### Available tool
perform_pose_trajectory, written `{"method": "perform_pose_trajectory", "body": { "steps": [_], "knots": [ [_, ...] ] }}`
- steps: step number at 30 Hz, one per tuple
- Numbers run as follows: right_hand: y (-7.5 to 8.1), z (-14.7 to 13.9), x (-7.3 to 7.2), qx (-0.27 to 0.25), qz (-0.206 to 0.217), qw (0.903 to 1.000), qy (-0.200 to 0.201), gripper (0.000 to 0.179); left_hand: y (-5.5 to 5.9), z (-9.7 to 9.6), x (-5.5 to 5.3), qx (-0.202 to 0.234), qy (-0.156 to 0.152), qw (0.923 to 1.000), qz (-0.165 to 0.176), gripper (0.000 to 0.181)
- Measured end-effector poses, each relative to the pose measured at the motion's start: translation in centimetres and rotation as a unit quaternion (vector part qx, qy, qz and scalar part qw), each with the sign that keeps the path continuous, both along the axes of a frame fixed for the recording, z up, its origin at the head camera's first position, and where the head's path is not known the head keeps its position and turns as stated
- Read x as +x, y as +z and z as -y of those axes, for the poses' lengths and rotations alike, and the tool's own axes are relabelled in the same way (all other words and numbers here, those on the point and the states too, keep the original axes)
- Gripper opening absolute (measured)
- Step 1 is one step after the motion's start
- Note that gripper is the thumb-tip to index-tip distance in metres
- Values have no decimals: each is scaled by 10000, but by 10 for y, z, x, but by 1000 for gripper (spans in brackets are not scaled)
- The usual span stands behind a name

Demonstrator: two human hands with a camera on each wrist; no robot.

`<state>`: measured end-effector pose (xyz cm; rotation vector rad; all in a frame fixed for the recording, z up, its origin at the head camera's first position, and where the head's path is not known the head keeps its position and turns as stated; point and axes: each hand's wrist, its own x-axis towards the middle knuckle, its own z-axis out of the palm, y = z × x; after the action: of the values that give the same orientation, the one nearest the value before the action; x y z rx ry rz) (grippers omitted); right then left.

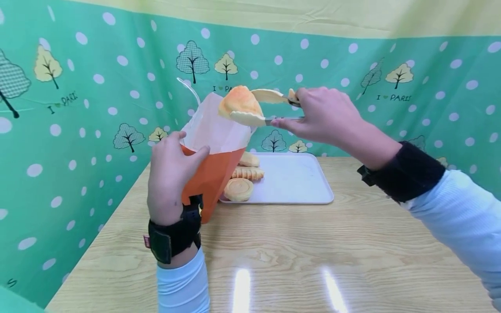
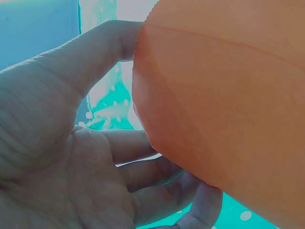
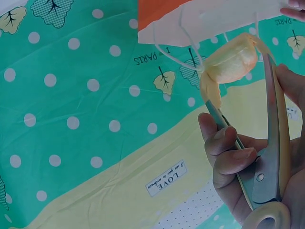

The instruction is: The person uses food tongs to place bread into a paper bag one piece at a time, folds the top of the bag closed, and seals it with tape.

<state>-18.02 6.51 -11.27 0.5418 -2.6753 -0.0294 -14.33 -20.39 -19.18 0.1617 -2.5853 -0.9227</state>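
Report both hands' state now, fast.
Left hand: holding the orange bag near its open top.
Right hand: holding the tongs, which grip a bread piece.

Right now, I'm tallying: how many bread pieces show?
4: a golden bun in the tongs, plus a round bun, ridged roll and smooth piece on the tray. The orange bag may hide more.

1. We take this for a makeshift booth set up for recording; what building it stands in, we cannot tell.
2. We see a printed curtain [image 1: 340, 104] hung behind the table [image 1: 293, 243] and along its left side, like walls.
3. We notice light streaks [image 1: 242, 292] reflected on the table's near part.
4. Above the table, we see black wristbands [image 1: 407, 171] strapped on.
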Motion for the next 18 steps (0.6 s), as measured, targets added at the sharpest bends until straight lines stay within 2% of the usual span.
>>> {"method": "perform_pose_trajectory", "body": {
  "steps": [9, 18],
  "knots": [
    [-7, 9, -2, 147, -138, 9997, 166, 69, 2, -1, 3, 49, -39, 10000, -12, 73],
    [-13, 16, -4, 251, -106, 9994, 207, 66, 4, 1, 5, 175, -129, 9997, 84, 73]
  ]
}}
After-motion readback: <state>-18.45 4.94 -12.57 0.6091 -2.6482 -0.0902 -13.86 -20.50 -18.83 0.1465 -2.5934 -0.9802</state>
